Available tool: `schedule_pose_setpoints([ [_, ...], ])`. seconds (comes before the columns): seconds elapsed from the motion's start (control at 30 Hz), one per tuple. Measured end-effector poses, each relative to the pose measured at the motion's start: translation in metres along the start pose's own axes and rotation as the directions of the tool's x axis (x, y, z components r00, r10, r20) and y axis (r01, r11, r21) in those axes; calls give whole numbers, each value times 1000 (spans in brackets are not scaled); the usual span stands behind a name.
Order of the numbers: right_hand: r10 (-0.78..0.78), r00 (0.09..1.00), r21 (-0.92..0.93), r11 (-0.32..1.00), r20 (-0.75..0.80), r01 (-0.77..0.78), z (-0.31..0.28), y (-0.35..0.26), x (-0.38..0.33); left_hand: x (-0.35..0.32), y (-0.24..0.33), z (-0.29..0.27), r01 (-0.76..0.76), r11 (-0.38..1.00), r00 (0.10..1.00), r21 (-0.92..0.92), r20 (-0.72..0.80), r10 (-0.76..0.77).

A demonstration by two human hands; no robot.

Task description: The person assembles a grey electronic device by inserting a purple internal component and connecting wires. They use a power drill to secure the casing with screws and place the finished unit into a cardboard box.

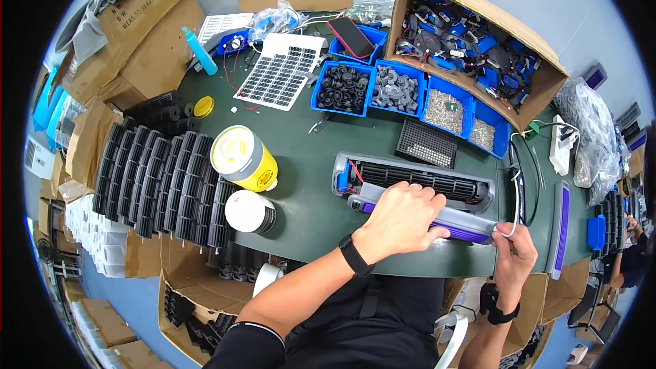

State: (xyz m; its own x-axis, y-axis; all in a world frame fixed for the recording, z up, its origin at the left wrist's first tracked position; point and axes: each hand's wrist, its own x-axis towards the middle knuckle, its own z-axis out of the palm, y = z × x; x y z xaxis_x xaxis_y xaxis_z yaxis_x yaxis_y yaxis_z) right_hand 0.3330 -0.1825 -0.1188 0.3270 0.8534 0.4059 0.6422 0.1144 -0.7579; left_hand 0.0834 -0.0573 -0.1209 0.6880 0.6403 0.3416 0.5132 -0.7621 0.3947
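Note:
On the front of the green table lies a grey housing (489, 198) holding a long black ribbed roller (403, 176). A red wire shows at its left end. Along its near side is a long grey-and-purple cover (471, 225). My left hand (403, 222) is curled over this cover, gripping it with the thumb on the near side. At the cover's right end, my right hand (516, 249) pinches a white cable (516, 201), which runs up from the fingers beside a black-handled tool (519, 191). The fingertips of the left hand are partly hidden.
Blue bins (342, 89) of small parts stand at the back, beside a carton (547, 89) of wired blue parts. A black perforated tray (427, 143) lies before them. Left are a yellow tub (263, 167), a white-lidded jar (249, 212) and stacked black rollers (164, 178). Another purple-grey piece (560, 229) lies right.

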Motion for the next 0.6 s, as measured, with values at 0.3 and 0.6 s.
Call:
schedule_pose_setpoints([
  [0.3, 6, 1000, -78, 997, -10, -7, -1, -4, -2, 2, -1, 4, 2, 1000, 1000, -28, -5, -2],
  [0.6, 32, 999, -110, 993, 10, -31, -2, -8, 2, 1, 0, 1, 7, 1000, 1000, -18, 10, -7],
])
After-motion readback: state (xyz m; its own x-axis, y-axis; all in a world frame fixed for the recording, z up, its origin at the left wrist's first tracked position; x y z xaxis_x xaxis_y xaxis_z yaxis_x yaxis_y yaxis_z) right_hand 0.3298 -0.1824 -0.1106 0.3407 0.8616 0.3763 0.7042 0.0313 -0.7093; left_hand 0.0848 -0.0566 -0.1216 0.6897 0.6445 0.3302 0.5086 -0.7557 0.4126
